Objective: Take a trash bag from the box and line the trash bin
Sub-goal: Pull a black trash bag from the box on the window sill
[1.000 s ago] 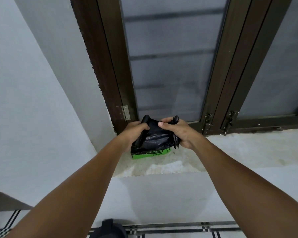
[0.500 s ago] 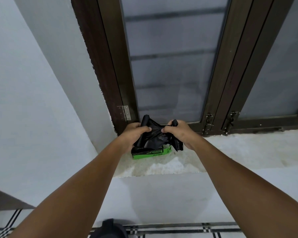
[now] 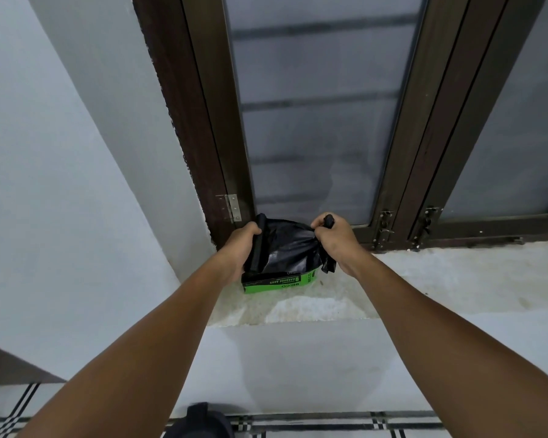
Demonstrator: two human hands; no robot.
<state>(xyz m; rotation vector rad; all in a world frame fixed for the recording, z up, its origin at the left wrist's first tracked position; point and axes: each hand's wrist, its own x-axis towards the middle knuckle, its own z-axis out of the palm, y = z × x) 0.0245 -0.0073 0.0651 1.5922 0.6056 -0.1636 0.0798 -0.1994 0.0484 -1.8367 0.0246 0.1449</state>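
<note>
A black trash bag (image 3: 287, 248) is stretched between my two hands just above a green and black box of garbage bags (image 3: 277, 282). The box lies on a pale stone window sill (image 3: 440, 279). My left hand (image 3: 239, 251) grips the bag's left edge. My right hand (image 3: 332, 243) is closed on its bunched right edge, with a black end sticking up from the fist. The bag hides the box's top. No trash bin is clearly in view.
A dark brown window frame (image 3: 209, 121) with frosted glass stands right behind the box. White wall lies to the left and below the sill. A dark rounded object (image 3: 200, 420) shows at the bottom edge, above a checked floor.
My hands have moved apart, the right one going right and up. The bag, crumpled between them before, is now spread wider over the box.
</note>
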